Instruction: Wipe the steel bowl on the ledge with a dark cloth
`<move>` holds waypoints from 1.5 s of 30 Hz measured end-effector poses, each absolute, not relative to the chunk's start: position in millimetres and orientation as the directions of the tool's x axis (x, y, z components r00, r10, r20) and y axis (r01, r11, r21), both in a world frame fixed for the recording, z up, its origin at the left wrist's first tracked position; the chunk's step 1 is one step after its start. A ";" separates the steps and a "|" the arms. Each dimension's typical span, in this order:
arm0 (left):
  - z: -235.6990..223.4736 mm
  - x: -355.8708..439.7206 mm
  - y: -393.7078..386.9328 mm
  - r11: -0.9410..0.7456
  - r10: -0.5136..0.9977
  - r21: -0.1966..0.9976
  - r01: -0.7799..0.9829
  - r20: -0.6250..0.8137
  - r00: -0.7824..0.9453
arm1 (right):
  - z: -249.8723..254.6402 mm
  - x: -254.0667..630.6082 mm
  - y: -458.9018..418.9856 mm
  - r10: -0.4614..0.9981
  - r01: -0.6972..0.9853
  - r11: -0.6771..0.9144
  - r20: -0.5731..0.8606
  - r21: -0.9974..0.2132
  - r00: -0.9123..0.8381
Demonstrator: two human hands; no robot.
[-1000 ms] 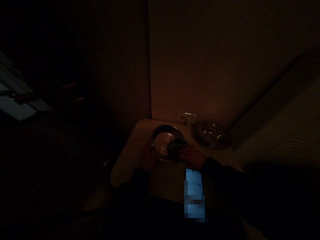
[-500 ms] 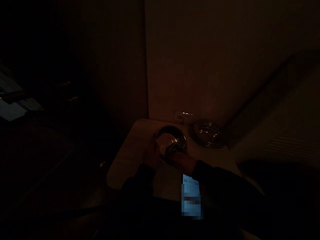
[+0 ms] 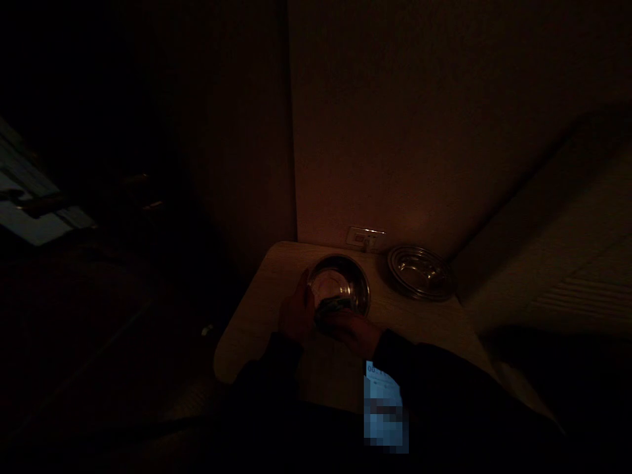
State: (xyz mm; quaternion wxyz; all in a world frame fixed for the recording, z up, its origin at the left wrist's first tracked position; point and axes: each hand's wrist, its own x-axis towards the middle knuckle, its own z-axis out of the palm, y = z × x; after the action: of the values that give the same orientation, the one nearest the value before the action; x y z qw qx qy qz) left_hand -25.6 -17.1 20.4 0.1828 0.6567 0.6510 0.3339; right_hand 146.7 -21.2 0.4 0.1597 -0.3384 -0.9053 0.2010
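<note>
In dim light, a shiny round metal bowl (image 3: 358,276) rests on a pale wooden table (image 3: 261,289). My left hand (image 3: 297,311) grips the bowl's left rim, its thumb along the edge. A dark, crumpled cloth (image 3: 332,305) is bunched under the fingers of my right hand (image 3: 353,329), which presses it against the near inner side of the bowl. The near part of the rim is hidden behind this hand and the cloth.
Several nested metal bowls (image 3: 419,271) sit at the table's back right. Behind them a wall socket (image 3: 365,237) holds a plug. A lit phone (image 3: 386,408) lies near the front, partly under my right sleeve. A wall (image 3: 385,131) borders the table's back.
My right hand with the cloth has moved from the bowl's right side to its near side, toward my left hand. The bowl has shifted slightly right; my left hand still holds its rim.
</note>
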 end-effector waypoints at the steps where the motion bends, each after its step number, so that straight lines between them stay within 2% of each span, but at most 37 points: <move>1: 18.7 -27.9 -17.5 -0.073 0.979 0.680 0.730 0.189 -0.078 | -2.1 138.6 -22.3 0.689 0.523 0.670 0.177 -0.528 -0.703; 3: 16.2 -33.4 -18.8 -0.038 0.983 0.686 0.727 0.157 -0.097 | -2.1 136.2 -15.9 0.668 0.518 0.672 0.131 -0.528 -0.733; 5: 15.4 -38.1 -19.8 -0.029 0.988 0.687 0.726 0.131 -0.085 | 4.1 148.6 0.1 0.625 0.562 0.717 0.021 -0.413 -0.781; 7: 15.8 -39.5 -19.5 -0.044 0.990 0.696 0.717 0.126 -0.062 | 14.2 163.6 20.0 0.656 0.640 0.717 -0.040 -0.276 -0.753; 10: 16.1 -37.2 -16.2 -0.079 0.988 0.730 0.679 0.150 -0.046 | 28.2 164.6 44.9 0.755 0.740 0.646 0.019 -0.188 -0.655; 13: 14.1 -37.0 -11.8 -0.114 0.982 0.769 0.630 0.181 -0.044 | 30.3 133.2 51.7 0.794 0.769 0.607 0.104 -0.202 -0.599; 15: 12.6 -40.1 -10.2 -0.123 0.977 0.788 0.604 0.201 -0.063 | 24.2 107.3 45.6 0.798 0.758 0.602 0.145 -0.251 -0.585; 19: 12.4 -46.8 -10.8 -0.071 0.981 0.827 0.558 0.159 -0.111 | 12.1 82.9 29.7 0.703 0.607 0.682 0.138 -0.409 -0.697; 22: 12.0 -46.5 -11.8 -0.063 0.984 0.859 0.508 0.140 -0.114 | 15.0 92.7 35.2 0.694 0.629 0.698 0.106 -0.343 -0.712; 25: 9.0 -43.8 -12.1 -0.036 0.979 0.867 0.496 0.129 -0.155 | 19.2 113.2 44.6 0.795 0.756 0.597 0.070 -0.267 -0.603; 29: 5.0 -40.3 -12.2 -0.009 0.971 0.891 0.454 0.117 -0.209 | 9.7 126.7 28.3 0.876 0.854 0.470 0.000 -0.224 -0.483; 31: 4.2 -38.9 -12.5 0.009 0.970 0.907 0.420 0.094 -0.224 | 2.4 118.8 14.3 0.850 0.822 0.498 -0.033 -0.278 -0.526; 33: 3.5 -38.5 -13.3 0.015 0.970 0.918 0.397 0.082 -0.228 | -1.5 104.9 7.3 0.824 0.754 0.520 0.003 -0.402 -0.566; 35: 2.4 -39.8 -15.0 0.013 0.974 0.922 0.387 0.076 -0.214 | 0.4 93.6 10.6 0.858 0.723 0.477 0.086 -0.499 -0.507; 37: 0.9 -43.2 -17.8 0.033 0.975 0.933 0.358 0.048 -0.216 | 8.0 91.9 20.8 0.915 0.748 0.394 0.149 -0.534 -0.375; 40: -1.6 -51.3 -23.3 0.073 0.979 0.967 0.245 -0.023 -0.203 | 24.9 105.3 38.3 0.953 0.804 0.288 0.242 -0.520 -0.185; 42: -3.3 -56.7 -26.2 0.073 0.988 0.984 0.164 -0.049 -0.146 | 34.4 114.6 47.5 0.954 0.857 0.234 0.277 -0.460 -0.112; 45: -7.1 -61.8 -26.9 0.060 0.994 0.995 0.074 -0.053 -0.094 | 39.0 112.4 54.8 0.972 0.924 0.199 0.182 -0.327 -0.145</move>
State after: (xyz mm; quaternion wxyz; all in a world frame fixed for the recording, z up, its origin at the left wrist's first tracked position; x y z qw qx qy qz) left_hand -61.8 -26.9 -7.1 0.4710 0.4809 0.5551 0.4886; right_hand 112.4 54.8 39.0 0.1782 -0.6291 -0.7535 0.0684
